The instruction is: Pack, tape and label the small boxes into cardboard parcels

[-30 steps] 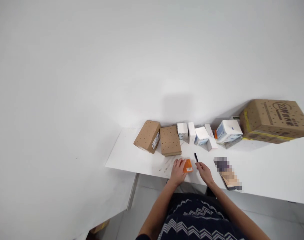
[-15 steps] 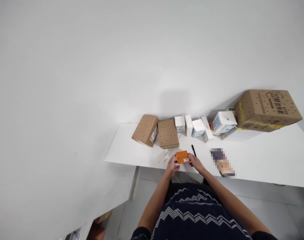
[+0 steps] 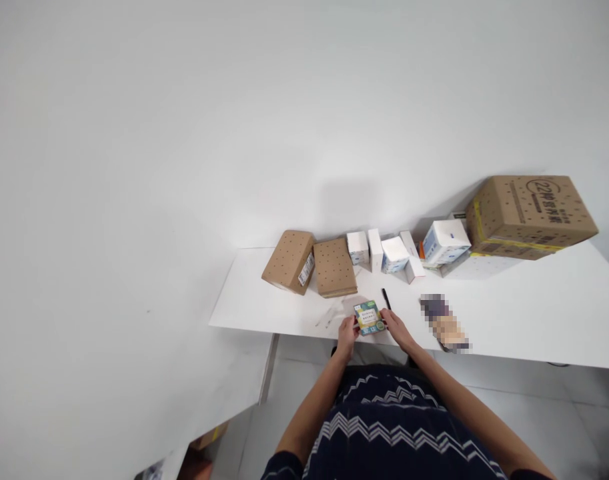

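A small box with a printed green, yellow and blue face is held between my two hands, above the front edge of the white table. My left hand grips its left side, fingers closed on it. On the opposite side, my right hand pinches the box's right edge. A black pen lies on the table just beyond my right hand. To the right of that hand rests a flat, pixel-blurred object, perhaps a phone, whose surface cannot be made out.
Along the wall stand two brown cartons, several small white boxes, a larger white box and a big brown carton at the right. The table's front edge runs close to my body.
The box in my hands has been turned: its orange side with a barcode faced up before, and now the green, yellow and blue face shows. The view has shifted slightly.
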`<move>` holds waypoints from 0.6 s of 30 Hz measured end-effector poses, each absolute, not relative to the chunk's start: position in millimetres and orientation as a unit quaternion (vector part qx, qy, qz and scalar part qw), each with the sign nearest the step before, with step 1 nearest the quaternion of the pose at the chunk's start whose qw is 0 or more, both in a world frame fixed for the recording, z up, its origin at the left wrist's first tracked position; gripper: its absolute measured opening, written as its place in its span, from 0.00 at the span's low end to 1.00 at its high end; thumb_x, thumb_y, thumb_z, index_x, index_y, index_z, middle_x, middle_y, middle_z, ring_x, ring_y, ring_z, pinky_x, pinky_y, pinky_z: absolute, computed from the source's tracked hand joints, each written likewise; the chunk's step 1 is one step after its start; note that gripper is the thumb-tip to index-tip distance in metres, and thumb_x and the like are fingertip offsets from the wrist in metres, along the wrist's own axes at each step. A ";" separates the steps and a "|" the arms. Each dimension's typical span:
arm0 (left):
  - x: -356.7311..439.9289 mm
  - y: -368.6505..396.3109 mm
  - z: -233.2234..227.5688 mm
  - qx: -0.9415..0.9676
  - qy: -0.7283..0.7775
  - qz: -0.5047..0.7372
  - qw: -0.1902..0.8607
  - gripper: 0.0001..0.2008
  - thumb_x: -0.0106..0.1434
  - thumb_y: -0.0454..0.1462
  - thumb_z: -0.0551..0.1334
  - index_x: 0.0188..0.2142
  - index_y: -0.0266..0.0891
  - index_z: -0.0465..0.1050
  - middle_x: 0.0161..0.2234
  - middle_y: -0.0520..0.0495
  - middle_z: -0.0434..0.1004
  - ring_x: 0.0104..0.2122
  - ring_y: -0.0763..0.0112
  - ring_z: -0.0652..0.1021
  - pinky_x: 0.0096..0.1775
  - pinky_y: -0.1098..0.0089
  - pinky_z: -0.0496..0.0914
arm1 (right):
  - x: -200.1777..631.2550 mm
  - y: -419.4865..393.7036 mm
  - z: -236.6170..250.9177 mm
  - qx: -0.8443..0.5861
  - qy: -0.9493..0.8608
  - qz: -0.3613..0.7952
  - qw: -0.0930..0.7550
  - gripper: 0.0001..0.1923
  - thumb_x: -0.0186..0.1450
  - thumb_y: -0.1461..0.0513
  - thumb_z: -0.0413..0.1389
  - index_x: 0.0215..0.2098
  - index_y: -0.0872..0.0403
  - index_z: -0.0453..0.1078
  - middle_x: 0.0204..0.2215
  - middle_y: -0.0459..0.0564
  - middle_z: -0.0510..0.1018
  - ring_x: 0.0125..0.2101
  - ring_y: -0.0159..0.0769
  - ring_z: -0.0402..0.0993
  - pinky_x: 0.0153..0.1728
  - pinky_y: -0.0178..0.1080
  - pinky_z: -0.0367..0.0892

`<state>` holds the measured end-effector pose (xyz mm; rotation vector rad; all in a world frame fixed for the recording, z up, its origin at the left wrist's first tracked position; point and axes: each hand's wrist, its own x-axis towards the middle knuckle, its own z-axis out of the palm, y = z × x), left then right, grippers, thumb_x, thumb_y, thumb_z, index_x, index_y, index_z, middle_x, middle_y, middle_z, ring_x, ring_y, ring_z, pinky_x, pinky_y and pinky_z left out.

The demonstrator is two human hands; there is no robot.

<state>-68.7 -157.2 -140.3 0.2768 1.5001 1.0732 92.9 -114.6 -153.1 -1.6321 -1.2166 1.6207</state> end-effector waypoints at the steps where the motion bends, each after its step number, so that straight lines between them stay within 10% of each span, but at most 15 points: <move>1: -68.9 -156.8 -140.7 0.113 0.647 0.456 0.601 0.25 0.52 0.55 0.59 0.40 0.39 0.69 0.40 0.44 0.75 0.33 0.70 0.76 0.36 0.70 0.67 | 92.4 -114.1 -154.9 -0.608 -0.446 0.603 0.262 0.29 0.59 0.41 0.45 0.40 0.54 0.72 0.38 0.53 0.79 0.39 0.43 0.74 0.41 0.43 0.68; 18: -66.1 -154.5 -127.9 0.180 0.639 0.508 0.549 0.23 0.56 0.54 0.57 0.41 0.39 0.69 0.43 0.43 0.75 0.40 0.67 0.76 0.41 0.68 0.68 | 87.2 -109.5 -129.0 -0.583 -0.439 0.615 0.300 0.28 0.61 0.42 0.45 0.43 0.52 0.72 0.48 0.54 0.76 0.46 0.45 0.72 0.45 0.44 0.66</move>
